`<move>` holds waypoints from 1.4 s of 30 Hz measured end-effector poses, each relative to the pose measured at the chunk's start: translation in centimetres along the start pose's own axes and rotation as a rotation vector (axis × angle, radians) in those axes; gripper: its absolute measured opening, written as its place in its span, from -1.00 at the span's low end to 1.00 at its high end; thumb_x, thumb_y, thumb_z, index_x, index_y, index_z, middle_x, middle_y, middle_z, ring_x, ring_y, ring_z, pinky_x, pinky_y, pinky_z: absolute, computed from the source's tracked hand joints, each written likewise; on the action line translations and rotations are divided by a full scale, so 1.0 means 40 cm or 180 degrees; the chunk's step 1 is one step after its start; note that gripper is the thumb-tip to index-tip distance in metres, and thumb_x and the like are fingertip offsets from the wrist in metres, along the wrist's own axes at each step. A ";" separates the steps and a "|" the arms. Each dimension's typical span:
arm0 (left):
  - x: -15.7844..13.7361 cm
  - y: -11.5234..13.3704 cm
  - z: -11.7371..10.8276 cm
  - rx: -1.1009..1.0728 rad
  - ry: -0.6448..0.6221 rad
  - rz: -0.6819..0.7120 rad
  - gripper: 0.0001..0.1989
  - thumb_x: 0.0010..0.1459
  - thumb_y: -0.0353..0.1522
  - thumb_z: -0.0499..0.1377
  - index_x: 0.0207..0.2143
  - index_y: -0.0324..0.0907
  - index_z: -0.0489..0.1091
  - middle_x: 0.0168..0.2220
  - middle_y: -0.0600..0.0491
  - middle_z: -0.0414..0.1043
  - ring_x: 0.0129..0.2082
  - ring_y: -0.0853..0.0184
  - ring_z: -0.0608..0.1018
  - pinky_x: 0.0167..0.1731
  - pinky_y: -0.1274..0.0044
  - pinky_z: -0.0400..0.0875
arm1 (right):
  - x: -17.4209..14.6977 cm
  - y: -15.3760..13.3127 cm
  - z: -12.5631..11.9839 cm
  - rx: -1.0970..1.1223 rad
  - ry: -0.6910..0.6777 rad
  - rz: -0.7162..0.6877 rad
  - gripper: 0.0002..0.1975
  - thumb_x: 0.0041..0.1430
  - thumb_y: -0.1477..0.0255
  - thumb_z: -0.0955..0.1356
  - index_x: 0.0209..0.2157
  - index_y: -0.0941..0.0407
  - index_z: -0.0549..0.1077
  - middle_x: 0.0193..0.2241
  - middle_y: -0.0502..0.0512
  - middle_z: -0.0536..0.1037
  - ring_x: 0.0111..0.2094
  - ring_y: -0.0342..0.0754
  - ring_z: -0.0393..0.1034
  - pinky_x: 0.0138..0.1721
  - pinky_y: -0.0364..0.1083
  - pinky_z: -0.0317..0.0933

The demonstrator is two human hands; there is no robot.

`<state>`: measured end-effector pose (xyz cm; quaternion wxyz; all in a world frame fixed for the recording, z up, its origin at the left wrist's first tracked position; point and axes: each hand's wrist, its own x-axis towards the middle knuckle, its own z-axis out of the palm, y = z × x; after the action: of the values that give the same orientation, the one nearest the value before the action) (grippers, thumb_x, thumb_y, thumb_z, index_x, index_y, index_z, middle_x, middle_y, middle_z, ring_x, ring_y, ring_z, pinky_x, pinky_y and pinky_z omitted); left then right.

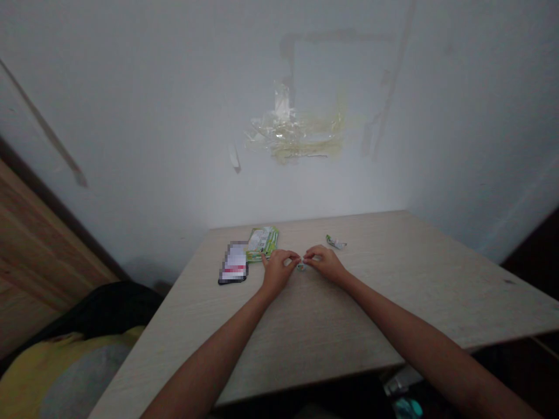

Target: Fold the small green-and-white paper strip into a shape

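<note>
My left hand (278, 269) and my right hand (325, 263) meet over the middle of the table. Thumb and forefinger of each are pinched on a small green-and-white wrapped piece (301, 267), mostly covered by the fingertips; what is inside cannot be made out. Just left of my left hand lies a flat green-and-white packet (263, 237), close to that hand's outer fingers. A crumpled green-and-white wrapper (336, 242) rests behind my right hand, apart from it.
A phone-like dark-edged object (234, 265), its face blurred out, lies left of the packet. The pale wooden table (327, 331) backs onto a white wall with peeling clear tape (283, 131). Yellow and grey cloth (74, 372) is at the lower left.
</note>
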<state>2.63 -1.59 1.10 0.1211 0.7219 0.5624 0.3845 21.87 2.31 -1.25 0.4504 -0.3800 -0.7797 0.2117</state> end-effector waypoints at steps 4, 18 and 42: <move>0.002 0.001 0.003 0.0023 0.0061 -0.0006 -0.89 0.13 -0.23 0.23 -0.33 0.01 0.55 -0.13 0.06 0.56 0.05 0.16 0.44 0.25 -0.05 -0.40 | 0.004 0.003 0.002 0.0038 -0.0047 0.0149 -0.90 0.07 0.37 0.45 -0.40 0.10 0.60 -0.34 0.12 0.61 -0.21 0.01 0.46 -0.08 -0.02 0.26; 0.015 -0.006 -0.004 -0.0002 0.0368 -0.0327 -0.95 0.07 -0.34 0.26 -0.39 -0.07 0.53 -0.06 0.04 0.51 0.09 0.13 0.38 0.20 0.02 -0.03 | 0.015 0.034 -0.010 0.0579 0.0222 0.0740 -0.82 0.02 0.32 0.41 -0.39 0.15 0.56 -0.40 0.11 0.61 -0.31 0.00 0.47 -0.17 -0.02 0.30; 0.013 -0.029 0.010 0.0773 0.0159 -0.0342 -0.90 0.11 -0.39 0.17 -0.38 -0.09 0.51 0.05 -0.03 0.40 0.17 0.06 0.26 0.21 -0.11 -0.23 | 0.013 0.040 -0.029 -0.0351 0.0094 0.0651 -0.90 -0.02 0.44 0.39 -0.44 0.16 0.56 -0.36 0.14 0.60 -0.23 0.04 0.43 -0.03 0.04 0.21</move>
<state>2.11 -0.61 0.34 0.0393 0.6902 0.6456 0.3245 23.37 3.70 -1.47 0.4164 -0.4848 -0.7406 0.2077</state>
